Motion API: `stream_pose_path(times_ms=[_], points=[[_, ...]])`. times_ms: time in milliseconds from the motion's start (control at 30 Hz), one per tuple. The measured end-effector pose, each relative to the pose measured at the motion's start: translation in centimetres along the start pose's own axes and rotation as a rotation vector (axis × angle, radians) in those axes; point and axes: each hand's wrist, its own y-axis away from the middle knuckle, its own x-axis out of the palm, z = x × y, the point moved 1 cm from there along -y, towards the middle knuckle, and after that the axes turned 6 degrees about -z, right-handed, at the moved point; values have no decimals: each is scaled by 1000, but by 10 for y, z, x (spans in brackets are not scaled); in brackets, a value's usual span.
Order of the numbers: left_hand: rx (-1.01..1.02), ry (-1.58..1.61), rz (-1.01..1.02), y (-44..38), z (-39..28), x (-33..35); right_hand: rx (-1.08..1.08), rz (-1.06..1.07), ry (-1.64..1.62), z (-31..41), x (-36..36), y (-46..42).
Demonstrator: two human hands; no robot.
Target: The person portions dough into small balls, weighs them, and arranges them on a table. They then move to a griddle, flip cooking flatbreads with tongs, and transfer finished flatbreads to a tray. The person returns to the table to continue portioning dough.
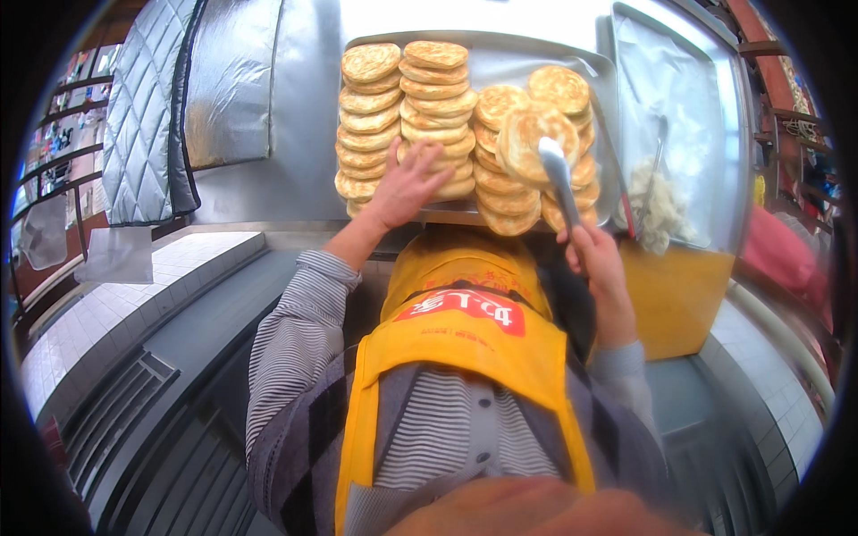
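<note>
Browned round flatbreads (370, 61) lie overlapping in rows on a metal tray (606, 74) in front of me. My left hand (412, 184) rests with spread fingers on the lower part of the second row from the left. In my right hand (590, 251) is the handle of metal tongs (563, 184). The pale end of the tongs is at a flatbread (529, 144) that lies over or is held above the right-hand rows; which of the two I cannot tell. The far side of that flatbread's grip is hidden.
To the right, a second lined tray (690, 100) holds a pale crumpled mass (660, 208) and a metal utensil (653, 161). A dark, red-ended rod (617, 161) leans between the trays. A quilted silver cover (144, 114) and a foil-like sheet (231, 87) lie at the left.
</note>
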Motion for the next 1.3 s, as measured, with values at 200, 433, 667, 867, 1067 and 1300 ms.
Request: stream_pose_path(times_ms=[200,433,667,867,1067,1300], points=[[-75,-65,-156,-24,35,-2,151,309,137,2,0,49],[-11,-17,-53,-34,34,-26,473,464,-9,-54,73,-36],[-300,251,-317,46,-17,-59,403,707,269,-28,26,-17],[-911,232,-556,179,-76,-42,65,1087,340,25,24,-28],[-1335,290,-212,348,-146,49,-179,1318,88,53,96,-4],[-1870,742,100,528,-320,168,-780,761,841,18,158,63]])
